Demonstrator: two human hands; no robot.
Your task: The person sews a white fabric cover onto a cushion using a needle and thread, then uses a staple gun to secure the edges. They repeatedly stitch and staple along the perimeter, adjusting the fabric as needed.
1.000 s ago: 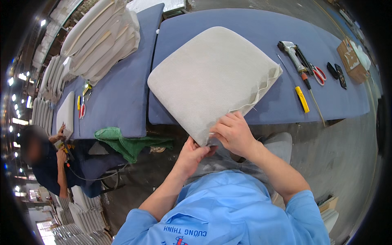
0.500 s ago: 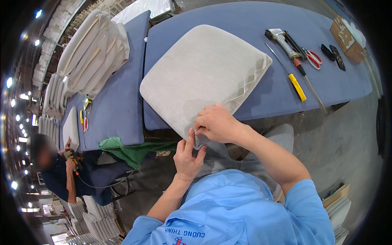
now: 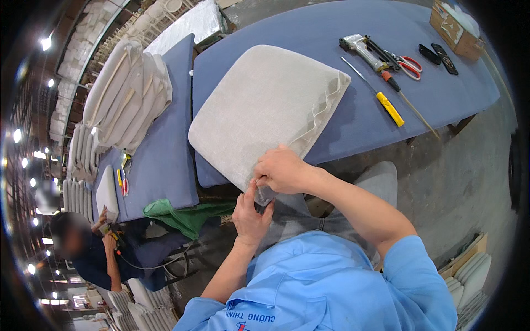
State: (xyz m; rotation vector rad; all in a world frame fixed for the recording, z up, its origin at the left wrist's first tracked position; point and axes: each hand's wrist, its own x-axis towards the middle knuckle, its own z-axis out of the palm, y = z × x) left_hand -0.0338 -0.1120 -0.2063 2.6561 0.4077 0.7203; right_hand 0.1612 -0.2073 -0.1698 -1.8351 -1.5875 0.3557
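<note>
A pale beige upholstered seat cushion (image 3: 259, 105) lies on the blue table, its near corner jutting over the edge toward me. Along its right side the fabric edge is loose and wavy. My right hand (image 3: 284, 170) pinches the fabric at that near corner from above. Against the same corner, my left hand (image 3: 252, 218) has its fingertips and thumb on the fabric, gripping it from the near side. A fold of cloth bunches between the two hands, and the fingertips partly hide it.
On the blue table (image 3: 326, 25) lie a yellow-handled screwdriver (image 3: 390, 109), an air stapler (image 3: 367, 52) with hose, red-handled scissors (image 3: 410, 67), two dark handheld devices (image 3: 444, 58) and a cardboard box (image 3: 454, 32). At left, fabric covers (image 3: 130, 94) are piled; a co-worker (image 3: 99, 259) handles another cushion.
The whole view has shifted a little, so the table and tools sit slightly differently. Both hands stay on the cushion's near corner, with the right fingers drawn slightly closer to the left.
</note>
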